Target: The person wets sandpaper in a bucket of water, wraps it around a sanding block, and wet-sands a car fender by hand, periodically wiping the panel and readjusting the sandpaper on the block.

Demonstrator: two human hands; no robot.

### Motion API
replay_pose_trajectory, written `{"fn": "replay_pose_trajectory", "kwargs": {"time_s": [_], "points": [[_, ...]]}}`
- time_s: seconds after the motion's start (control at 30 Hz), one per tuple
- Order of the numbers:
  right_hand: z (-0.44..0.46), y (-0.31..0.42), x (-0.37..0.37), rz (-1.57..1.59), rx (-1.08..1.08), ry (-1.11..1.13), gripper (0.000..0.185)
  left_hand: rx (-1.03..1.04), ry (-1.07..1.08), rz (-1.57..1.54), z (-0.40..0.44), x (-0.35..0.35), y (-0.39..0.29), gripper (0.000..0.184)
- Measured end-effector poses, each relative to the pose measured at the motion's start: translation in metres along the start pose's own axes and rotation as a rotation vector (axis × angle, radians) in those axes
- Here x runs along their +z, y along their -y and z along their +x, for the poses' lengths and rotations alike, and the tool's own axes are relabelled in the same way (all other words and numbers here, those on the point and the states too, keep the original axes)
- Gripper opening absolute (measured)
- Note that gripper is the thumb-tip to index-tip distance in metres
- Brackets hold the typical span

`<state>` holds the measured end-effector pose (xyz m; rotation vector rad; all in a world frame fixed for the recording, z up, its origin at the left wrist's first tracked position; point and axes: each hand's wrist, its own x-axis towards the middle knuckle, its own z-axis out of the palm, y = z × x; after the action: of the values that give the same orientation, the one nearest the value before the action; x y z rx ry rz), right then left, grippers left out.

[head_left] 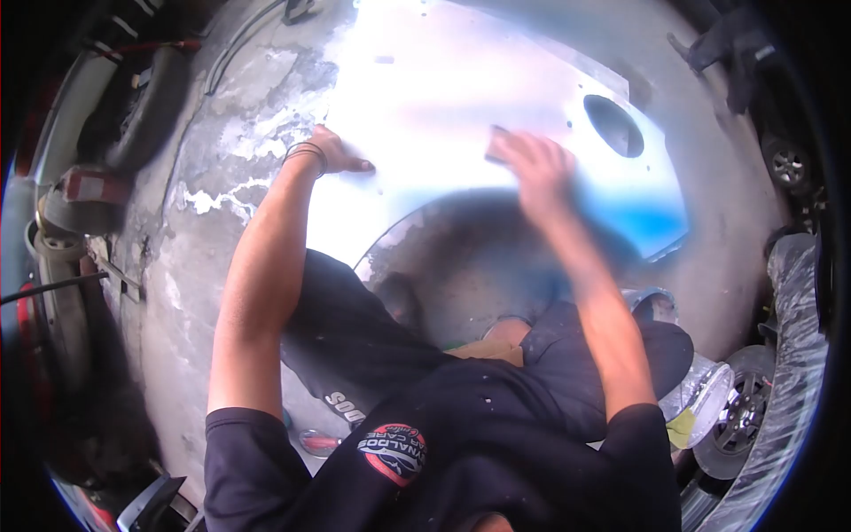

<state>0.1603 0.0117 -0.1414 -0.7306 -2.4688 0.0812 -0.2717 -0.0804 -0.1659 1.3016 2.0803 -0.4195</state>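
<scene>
A large white and blue panel (443,97) with a curved cut-out and an oval hole lies in front of me, overexposed in its upper part. My left hand (339,152), with thin bands at the wrist, rests at the panel's left edge, thumb apart from the fingers and nothing visible in it. Over the panel, above the curved cut-out, my right hand (536,164) is blurred by motion. Its fingers are on a small dark flat block (496,151) against the panel surface.
A wheel (745,403) and a clear plastic-covered container (707,399) stand at the lower right, beside plastic sheeting (793,355). Car parts (89,191) line the left side. A red-handled object (319,442) lies near my leg. Another wheel (788,166) shows at the upper right.
</scene>
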Motion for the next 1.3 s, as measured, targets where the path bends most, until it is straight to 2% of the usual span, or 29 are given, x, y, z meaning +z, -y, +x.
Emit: {"fn": "replay_pose_trajectory", "kwargs": {"time_s": [0.1,0.17,0.3,0.33,0.43,0.5,0.6,0.63,0.7,0.77,0.83,0.9,1.0,1.03,1.07,1.1,1.17,1.27,1.3], "points": [[0.035,0.022,0.021,0.002,0.008,0.042,0.045,0.029,0.027,0.085,0.009,-0.001,0.001,0.148],[0.021,0.023,0.021,-0.003,0.011,0.035,0.046,0.001,0.090,0.052,0.002,-0.002,-0.001,0.148],[-0.012,0.017,0.014,-0.043,-0.021,0.024,0.047,-0.020,0.005,0.181,0.036,0.016,0.008,0.148],[-0.003,0.016,0.018,-0.040,-0.023,0.026,0.047,-0.030,0.025,0.139,0.009,0.000,-0.006,0.151],[0.055,0.012,0.036,-0.171,0.216,0.031,0.043,-0.068,0.087,0.034,0.006,0.004,-0.004,0.156],[0.083,0.020,0.036,-0.105,0.351,0.023,0.044,-0.095,0.095,-0.044,0.027,0.016,0.011,0.159],[0.050,0.038,0.041,-0.035,0.334,-0.022,0.046,-0.015,0.013,0.015,0.028,0.021,0.010,0.161],[0.025,0.038,0.059,-0.062,0.216,-0.097,0.048,0.007,-0.016,0.029,0.021,0.016,0.005,0.161],[0.002,0.056,0.036,-0.033,0.167,-0.066,0.050,0.033,0.056,0.031,0.011,0.004,0.000,0.161],[0.010,0.021,0.031,-0.078,0.238,-0.025,0.046,0.047,0.051,0.053,0.012,0.006,-0.001,0.159],[0.037,-0.011,0.026,-0.098,0.307,-0.171,0.041,0.001,0.057,-0.065,-0.017,-0.010,-0.010,0.161],[0.053,-0.022,0.024,-0.043,0.462,-0.209,0.041,-0.001,0.046,-0.086,-0.015,-0.003,-0.007,0.163],[0.025,0.004,0.031,-0.027,0.436,-0.152,0.043,-0.018,0.042,-0.180,-0.018,-0.011,-0.007,0.166],[0.008,0.026,0.029,0.019,0.354,-0.165,0.047,-0.040,0.069,-0.244,-0.020,-0.011,-0.008,0.167],[-0.011,0.034,0.024,0.050,0.324,-0.138,0.049,-0.063,0.075,-0.181,-0.023,-0.011,-0.012,0.141],[-0.022,0.037,0.021,0.082,0.299,-0.112,0.050,-0.055,0.073,-0.178,-0.009,-0.003,-0.008,0.141],[-0.015,0.006,0.007,-0.008,0.231,-0.091,0.051,0.007,0.018,-0.054,0.020,0.018,0.005,0.128],[0.019,-0.020,-0.009,0.039,0.521,-0.054,0.047,0.032,0.076,-0.084,0.016,0.016,0.007,0.118],[0.022,-0.023,-0.006,-0.067,0.556,-0.064,0.046,0.036,0.091,-0.104,0.009,0.012,0.005,0.117]]}}
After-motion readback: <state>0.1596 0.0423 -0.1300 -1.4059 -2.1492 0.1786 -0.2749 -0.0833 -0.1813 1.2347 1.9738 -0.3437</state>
